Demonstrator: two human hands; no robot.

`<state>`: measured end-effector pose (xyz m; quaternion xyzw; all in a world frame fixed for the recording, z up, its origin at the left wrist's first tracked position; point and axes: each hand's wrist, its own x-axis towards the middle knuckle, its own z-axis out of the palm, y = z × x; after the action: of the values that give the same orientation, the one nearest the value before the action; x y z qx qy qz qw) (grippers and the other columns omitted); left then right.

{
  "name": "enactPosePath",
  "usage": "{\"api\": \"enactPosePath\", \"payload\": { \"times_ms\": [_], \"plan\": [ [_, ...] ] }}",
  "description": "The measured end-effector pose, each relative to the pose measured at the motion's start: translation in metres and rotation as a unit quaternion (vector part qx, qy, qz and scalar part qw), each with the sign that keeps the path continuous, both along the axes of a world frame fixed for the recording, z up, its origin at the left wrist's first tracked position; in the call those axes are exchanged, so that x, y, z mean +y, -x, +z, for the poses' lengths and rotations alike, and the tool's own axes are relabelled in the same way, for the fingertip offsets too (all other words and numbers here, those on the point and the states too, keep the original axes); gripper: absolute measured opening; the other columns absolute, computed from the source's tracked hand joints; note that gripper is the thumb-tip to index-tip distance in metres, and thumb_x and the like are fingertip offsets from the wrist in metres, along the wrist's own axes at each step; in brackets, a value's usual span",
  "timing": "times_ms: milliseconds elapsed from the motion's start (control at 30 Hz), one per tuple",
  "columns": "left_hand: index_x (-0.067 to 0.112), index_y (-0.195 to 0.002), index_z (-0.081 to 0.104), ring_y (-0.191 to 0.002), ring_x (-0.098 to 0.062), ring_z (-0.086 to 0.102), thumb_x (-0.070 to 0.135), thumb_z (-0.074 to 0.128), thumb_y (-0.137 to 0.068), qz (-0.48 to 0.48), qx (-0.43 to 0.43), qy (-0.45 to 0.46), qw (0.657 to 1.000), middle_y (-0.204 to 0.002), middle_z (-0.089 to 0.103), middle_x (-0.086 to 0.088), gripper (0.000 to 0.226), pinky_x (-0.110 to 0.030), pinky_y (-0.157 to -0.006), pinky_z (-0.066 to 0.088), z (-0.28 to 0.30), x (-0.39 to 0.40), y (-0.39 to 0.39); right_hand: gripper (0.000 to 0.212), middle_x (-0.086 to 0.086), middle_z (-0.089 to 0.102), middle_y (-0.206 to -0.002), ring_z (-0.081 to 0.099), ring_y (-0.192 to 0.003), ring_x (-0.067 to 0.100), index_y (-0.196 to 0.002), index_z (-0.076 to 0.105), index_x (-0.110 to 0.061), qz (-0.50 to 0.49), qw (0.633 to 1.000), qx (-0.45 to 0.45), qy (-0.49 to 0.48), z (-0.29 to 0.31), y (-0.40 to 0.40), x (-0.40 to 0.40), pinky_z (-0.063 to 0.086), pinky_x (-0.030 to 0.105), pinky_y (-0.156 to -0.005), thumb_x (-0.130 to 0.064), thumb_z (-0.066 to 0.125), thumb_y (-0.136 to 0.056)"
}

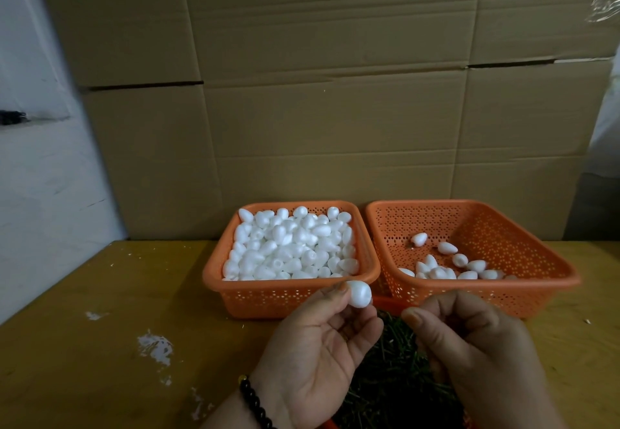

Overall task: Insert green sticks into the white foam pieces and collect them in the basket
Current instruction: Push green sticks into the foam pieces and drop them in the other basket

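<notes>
**Left hand held a foam piece above the sticks**

A person's left hand [315, 354] pinched 1 white foam piece [359, 294] between thumb and fingertips, palm turned up. A black bead bracelet [252, 401] circled that wrist. Just right of the pinched piece, the right hand [469, 344] was curled with its thumb against the fingertips; whether it gripped a stick could not be told.

Directly below and between both hands lay a heap of green sticks [396, 378] in a red tray [385, 301], of which only a bit of the rim showed.

Just behind the pinched piece sat the left basket [268, 297], orange and perforated, filled with loose foam pieces [292, 247]. Behind the right hand, touching or nearly touching the left basket, sat the right basket [503, 291], also orange, holding about 12 collected pieces [449, 267] along its near side. Whether those carried sticks was too small to tell.

Everything rested on a yellow table [100, 328] marked with white scuffs. Brown cardboard [318, 93] stood as a wall behind the baskets.
</notes>
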<state>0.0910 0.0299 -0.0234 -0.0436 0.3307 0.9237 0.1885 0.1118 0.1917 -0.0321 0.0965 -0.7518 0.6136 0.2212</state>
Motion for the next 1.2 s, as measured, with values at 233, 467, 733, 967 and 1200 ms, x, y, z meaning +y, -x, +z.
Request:
{"api": "enactPosePath", "payload": {
  "times_ms": [233, 467, 733, 967, 1200],
  "plan": [
    [0.000, -0.092, 0.071, -0.066, -0.021, 0.067, 0.007, 0.066, -0.072, -0.010, 0.024, 0.018, 1.000, -0.083, 0.068, -0.017, 0.022, -0.031, -0.058, 0.059, 0.001, 0.004, -0.002, 0.023, 0.001, 0.075, -0.082, 0.072, -0.073, 0.016, -0.093, 0.072, -0.026, 0.041, 0.998, 0.040, 0.012, -0.006, -0.001, -0.004, 0.056, 0.022, -0.066, -0.021, 0.057, -0.076],
    [0.000, -0.103, 0.067, -0.068, -0.022, 0.067, 0.004, 0.063, -0.074, -0.009, 0.041, 0.030, 0.999, -0.087, 0.068, -0.018, 0.029, -0.032, -0.058, 0.058, -0.001, 0.004, -0.002, 0.016, -0.021, 0.072, -0.081, 0.069, -0.079, -0.002, -0.091, 0.064, -0.032, 0.006, 0.992, 0.077, -0.096, -0.012, 0.003, 0.000, 0.050, 0.009, -0.068, -0.027, 0.061, -0.076],
    [0.000, -0.106, 0.066, -0.070, -0.023, 0.068, 0.006, 0.064, -0.072, -0.015, 0.052, 0.041, 0.998, -0.089, 0.069, -0.018, 0.034, -0.033, -0.060, 0.058, -0.002, 0.006, -0.003, 0.007, -0.027, 0.068, -0.068, 0.065, -0.063, -0.008, -0.076, 0.063, -0.034, -0.047, 0.983, 0.108, -0.144, -0.013, 0.003, 0.001, 0.047, 0.005, -0.057, -0.027, 0.064, -0.073],
    [0.003, -0.099, 0.068, -0.070, -0.022, 0.068, 0.005, 0.065, -0.072, -0.011, 0.074, 0.068, 0.995, -0.088, 0.069, -0.017, 0.028, -0.033, -0.060, 0.057, -0.003, 0.007, -0.005, 0.015, -0.023, 0.068, -0.068, 0.066, -0.063, -0.005, -0.086, 0.062, -0.037, -0.043, 0.984, 0.103, -0.137, -0.014, 0.002, 0.001, 0.050, 0.011, -0.057, -0.033, 0.063, -0.071],
    [0.004, -0.092, 0.067, -0.069, -0.021, 0.066, 0.007, 0.065, -0.067, -0.006, 0.088, 0.095, 0.992, -0.085, 0.068, -0.017, 0.026, -0.031, -0.058, 0.057, -0.003, 0.010, -0.007, 0.005, -0.025, 0.067, -0.067, 0.063, -0.061, -0.007, -0.071, 0.065, -0.035, -0.057, 0.980, 0.113, -0.154, -0.015, 0.003, 0.000, 0.044, 0.004, -0.054, -0.030, 0.065, -0.069]
  ]
}}
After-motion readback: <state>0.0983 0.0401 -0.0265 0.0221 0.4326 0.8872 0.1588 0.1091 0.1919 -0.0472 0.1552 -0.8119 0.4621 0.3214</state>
